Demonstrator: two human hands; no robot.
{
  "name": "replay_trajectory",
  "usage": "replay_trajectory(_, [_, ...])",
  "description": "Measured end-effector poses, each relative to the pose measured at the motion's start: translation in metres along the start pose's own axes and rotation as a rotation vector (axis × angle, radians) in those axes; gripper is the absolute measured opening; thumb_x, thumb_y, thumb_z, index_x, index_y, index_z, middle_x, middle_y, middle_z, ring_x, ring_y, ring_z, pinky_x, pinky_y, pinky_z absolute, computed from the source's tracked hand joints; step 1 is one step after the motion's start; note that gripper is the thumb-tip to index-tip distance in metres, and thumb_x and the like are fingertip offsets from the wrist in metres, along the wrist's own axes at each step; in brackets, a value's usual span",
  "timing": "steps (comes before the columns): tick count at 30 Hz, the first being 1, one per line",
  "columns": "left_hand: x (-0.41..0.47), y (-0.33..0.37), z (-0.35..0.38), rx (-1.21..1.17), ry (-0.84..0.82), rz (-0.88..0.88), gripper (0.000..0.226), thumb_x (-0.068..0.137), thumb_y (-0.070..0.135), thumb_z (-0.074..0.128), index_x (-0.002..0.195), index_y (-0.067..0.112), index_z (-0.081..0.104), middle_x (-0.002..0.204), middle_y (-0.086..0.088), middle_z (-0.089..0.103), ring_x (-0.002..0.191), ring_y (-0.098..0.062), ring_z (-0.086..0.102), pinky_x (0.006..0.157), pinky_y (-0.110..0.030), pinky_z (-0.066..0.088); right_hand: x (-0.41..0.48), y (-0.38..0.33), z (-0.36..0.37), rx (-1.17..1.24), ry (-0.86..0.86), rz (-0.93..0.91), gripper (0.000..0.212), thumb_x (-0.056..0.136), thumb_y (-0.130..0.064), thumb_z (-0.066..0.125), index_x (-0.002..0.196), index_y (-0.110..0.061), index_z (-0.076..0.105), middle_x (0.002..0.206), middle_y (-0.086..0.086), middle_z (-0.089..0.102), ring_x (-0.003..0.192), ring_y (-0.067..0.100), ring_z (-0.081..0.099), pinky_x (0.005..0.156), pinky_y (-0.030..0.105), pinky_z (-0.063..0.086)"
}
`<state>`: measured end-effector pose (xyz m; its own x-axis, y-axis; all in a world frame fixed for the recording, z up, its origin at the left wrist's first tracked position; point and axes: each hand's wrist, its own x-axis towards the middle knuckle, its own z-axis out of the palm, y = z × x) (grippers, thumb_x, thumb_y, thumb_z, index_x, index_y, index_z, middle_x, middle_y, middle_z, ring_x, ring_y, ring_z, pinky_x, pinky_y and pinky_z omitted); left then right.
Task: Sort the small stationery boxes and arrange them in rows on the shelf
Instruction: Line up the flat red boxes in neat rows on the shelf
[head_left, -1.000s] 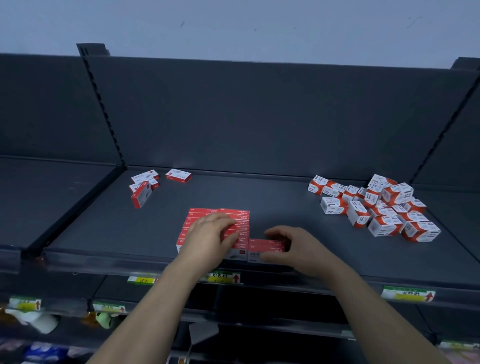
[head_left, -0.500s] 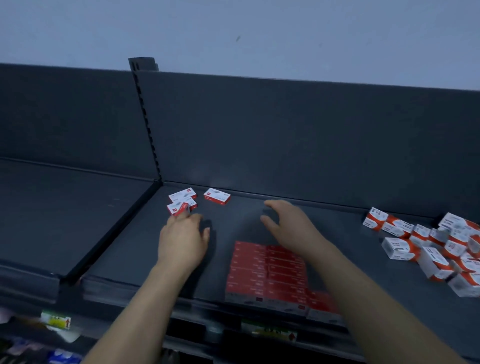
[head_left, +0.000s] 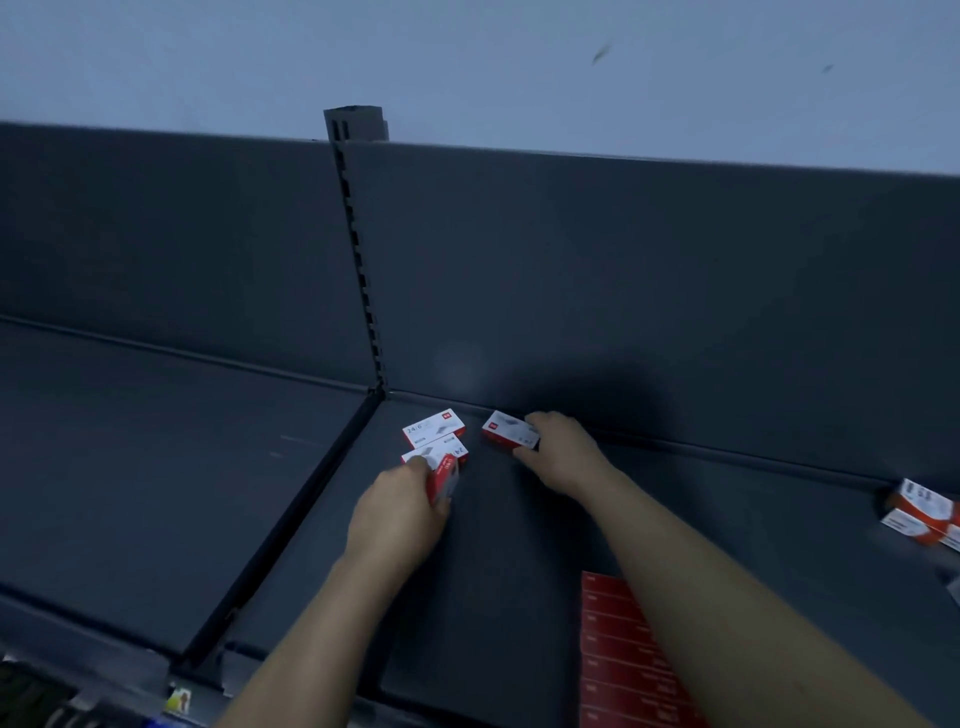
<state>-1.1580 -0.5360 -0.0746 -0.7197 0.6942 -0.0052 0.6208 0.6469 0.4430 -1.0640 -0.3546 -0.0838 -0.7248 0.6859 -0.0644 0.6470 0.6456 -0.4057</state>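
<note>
On the dark shelf (head_left: 509, 561), near its back left corner, lie small red-and-white staple boxes. My left hand (head_left: 400, 514) grips one box standing on edge (head_left: 442, 475). Two more boxes (head_left: 434, 428) lie flat just behind it. My right hand (head_left: 563, 449) closes its fingers on a separate flat box (head_left: 506, 428) by the back panel. A tidy block of red boxes in rows (head_left: 618, 654) sits near the front edge, partly hidden by my right forearm.
Orange-and-white boxes (head_left: 922, 512) show at the right edge of the shelf. A slotted upright post (head_left: 358, 249) divides this bay from the left-hand shelf (head_left: 156, 483). The back panel rises close behind the boxes.
Both hands left the rows of red boxes at the front and reached to the back left. The left took hold of the upright box; the right closed on the lone flat box.
</note>
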Motion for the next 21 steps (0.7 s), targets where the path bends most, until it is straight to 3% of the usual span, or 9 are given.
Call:
replay_trajectory(4, [0.006, -0.006, 0.0, -0.037, -0.006, 0.018, 0.023, 0.089, 0.039, 0.053, 0.098, 0.019, 0.058, 0.096, -0.002, 0.063, 0.085, -0.024, 0.06, 0.068, -0.033, 0.048, 0.006, 0.005, -0.004, 0.099, 0.011, 0.045, 0.037, 0.081, -0.024, 0.067, 0.115, -0.014, 0.058, 0.116, 0.007, 0.052, 0.104, 0.021, 0.051, 0.082, 0.029, 0.044])
replay_trajectory(8, [0.01, -0.002, 0.003, -0.151, -0.004, 0.036, 0.017, 0.087, 0.035, 0.055, 0.088, 0.018, 0.057, 0.086, 0.002, 0.062, 0.078, -0.019, 0.058, 0.067, -0.033, 0.049, -0.01, 0.01, -0.03, 0.664, 0.085, 0.14, 0.032, 0.076, -0.01, 0.073, 0.107, -0.012, 0.063, 0.1, 0.006, 0.061, 0.082, 0.016, 0.061, 0.072, 0.029, 0.056])
replay_trajectory(11, [0.009, 0.008, 0.006, -0.224, 0.005, 0.083, 0.016, 0.087, 0.036, 0.056, 0.089, 0.021, 0.059, 0.082, 0.007, 0.062, 0.076, -0.014, 0.058, 0.066, -0.031, 0.049, -0.027, 0.023, -0.048, 0.961, 0.071, 0.204, 0.028, 0.084, -0.006, 0.067, 0.112, -0.007, 0.061, 0.103, 0.01, 0.063, 0.082, 0.015, 0.061, 0.07, 0.025, 0.055])
replay_trajectory(14, [0.008, 0.021, 0.01, -0.268, 0.017, 0.136, 0.01, 0.087, 0.033, 0.056, 0.089, 0.023, 0.059, 0.081, 0.008, 0.062, 0.075, -0.011, 0.056, 0.063, -0.028, 0.043, -0.048, 0.043, -0.061, 1.254, -0.005, 0.274, 0.027, 0.092, -0.009, 0.056, 0.119, -0.007, 0.055, 0.099, 0.01, 0.062, 0.092, 0.024, 0.063, 0.086, 0.042, 0.054])
replay_trajectory(16, [0.007, 0.032, 0.012, -0.282, 0.033, 0.177, 0.009, 0.088, 0.03, 0.058, 0.093, 0.023, 0.06, 0.084, 0.007, 0.063, 0.076, -0.011, 0.056, 0.064, -0.027, 0.039, -0.063, 0.055, -0.068, 1.461, 0.026, 0.29, 0.024, 0.094, -0.004, 0.049, 0.118, -0.004, 0.051, 0.096, 0.015, 0.058, 0.099, 0.038, 0.063, 0.085, 0.053, 0.053])
replay_trajectory(18, [0.002, 0.045, 0.014, -0.304, 0.038, 0.216, 0.011, 0.088, 0.029, 0.059, 0.096, 0.022, 0.06, 0.086, 0.008, 0.063, 0.079, -0.011, 0.056, 0.066, -0.027, 0.04, -0.077, 0.067, -0.073, 1.64, 0.098, 0.275, 0.022, 0.093, -0.001, 0.048, 0.114, -0.005, 0.049, 0.092, 0.018, 0.054, 0.1, 0.044, 0.061, 0.079, 0.051, 0.056])
replay_trajectory(21, [-0.01, 0.066, 0.02, -0.354, 0.02, 0.276, 0.01, 0.087, 0.028, 0.061, 0.096, 0.023, 0.06, 0.086, 0.013, 0.06, 0.08, -0.008, 0.057, 0.068, -0.026, 0.043, -0.097, 0.088, -0.081, 1.547, 0.124, 0.27, 0.013, 0.092, -0.01, 0.051, 0.104, -0.005, 0.052, 0.094, 0.023, 0.058, 0.092, 0.037, 0.065, 0.071, 0.036, 0.057])
